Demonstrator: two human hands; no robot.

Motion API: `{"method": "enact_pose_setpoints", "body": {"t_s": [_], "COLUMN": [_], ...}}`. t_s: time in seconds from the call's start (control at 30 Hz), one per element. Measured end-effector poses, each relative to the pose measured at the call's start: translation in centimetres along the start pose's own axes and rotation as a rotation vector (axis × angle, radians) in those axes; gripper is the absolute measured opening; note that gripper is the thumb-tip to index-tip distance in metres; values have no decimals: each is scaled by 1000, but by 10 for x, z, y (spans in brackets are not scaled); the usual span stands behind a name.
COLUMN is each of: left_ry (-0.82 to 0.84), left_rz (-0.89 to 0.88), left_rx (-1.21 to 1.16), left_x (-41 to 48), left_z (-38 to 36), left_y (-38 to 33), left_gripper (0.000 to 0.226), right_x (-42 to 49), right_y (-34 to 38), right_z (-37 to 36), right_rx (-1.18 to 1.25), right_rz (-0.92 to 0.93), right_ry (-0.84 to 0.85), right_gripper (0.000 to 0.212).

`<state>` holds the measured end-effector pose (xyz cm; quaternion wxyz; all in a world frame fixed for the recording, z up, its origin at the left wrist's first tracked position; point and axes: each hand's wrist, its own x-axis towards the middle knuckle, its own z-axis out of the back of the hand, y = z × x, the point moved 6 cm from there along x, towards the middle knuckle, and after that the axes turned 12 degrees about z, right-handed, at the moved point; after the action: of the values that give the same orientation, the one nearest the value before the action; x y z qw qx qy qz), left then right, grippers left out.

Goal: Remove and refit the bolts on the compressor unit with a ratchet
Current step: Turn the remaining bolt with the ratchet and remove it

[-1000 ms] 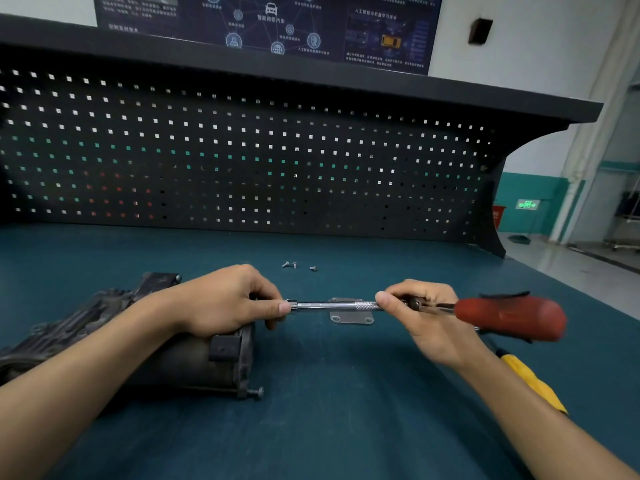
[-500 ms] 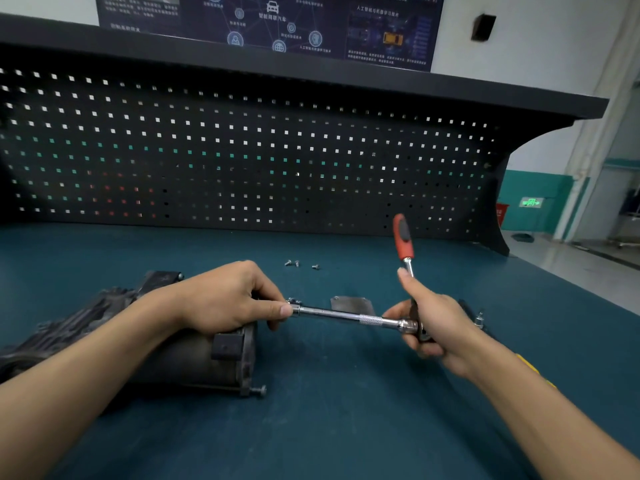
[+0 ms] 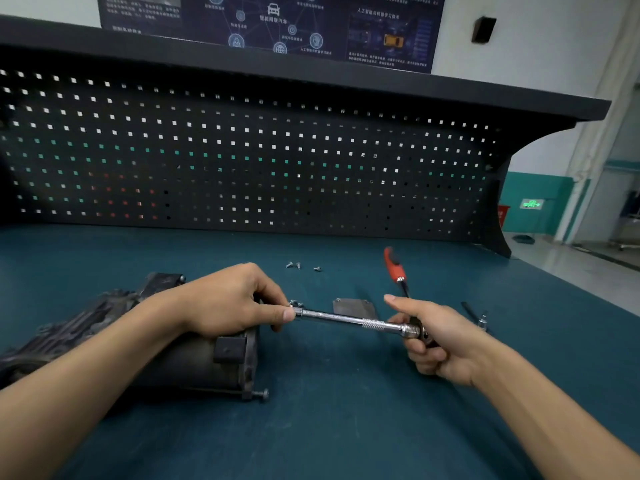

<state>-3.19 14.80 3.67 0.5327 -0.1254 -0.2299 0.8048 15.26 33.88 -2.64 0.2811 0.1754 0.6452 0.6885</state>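
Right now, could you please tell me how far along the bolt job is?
Done: three bolts lie loose on the bench and a plate lies detached. In hand: the left hand pinches the extension tip at the compressor; the right hand grips the ratchet. Left: one bolt sticks out low on the compressor; refitting seems not yet begun.

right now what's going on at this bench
A person is working a ratchet on the compressor unit lying on the teal bench. The left hand pinches the socket end of the extension bar at the unit's end face, while the right hand grips the ratchet head, its red handle pointing up and away. Three loose bolts lie farther back, a metal plate lies behind the bar, and one bolt sticks out at the unit's lower corner.
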Motion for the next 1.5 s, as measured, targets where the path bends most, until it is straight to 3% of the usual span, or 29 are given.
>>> {"method": "enact_pose_setpoints", "body": {"t_s": [0.13,0.23,0.4,0.67,0.73,0.83,0.93,1.1,1.27,1.4,1.5], "left_ry": [-3,24,47,0,-4,-5,-1,-23,-23,-33,-7], "left_rz": [9,20,18,6,3,-1,6,-2,1,11,14], "left_rx": [24,31,23,15,13,15,11,5,13,-18,-9], "left_x": [0,-1,-2,1,1,0,0,0,1,0,0], "left_z": [-2,-4,-3,0,1,2,2,3,3,3,0], "left_y": [-1,0,-1,2,1,-1,-1,-2,-3,-2,-2], "left_gripper": [41,49,62,57,55,52,50,27,16,14,16], "right_x": [3,0,-11,-8,-4,-2,-2,0,1,3,4], "right_y": [19,31,43,44,38,30,25,11,4,5,13], "right_z": [5,6,3,2,5,7,5,6,5,6,9], "right_rx": [-182,-268,-395,-461,-365,-278,-213,-91,-32,-67,-152], "right_rz": [433,693,879,818,736,552,406,165,70,109,263], "right_ry": [-103,-101,-122,-122,-143,-173,-158,-145,-139,-147,-209], "right_gripper": [44,41,22,26,42,85,96,88,78,68,65]}}
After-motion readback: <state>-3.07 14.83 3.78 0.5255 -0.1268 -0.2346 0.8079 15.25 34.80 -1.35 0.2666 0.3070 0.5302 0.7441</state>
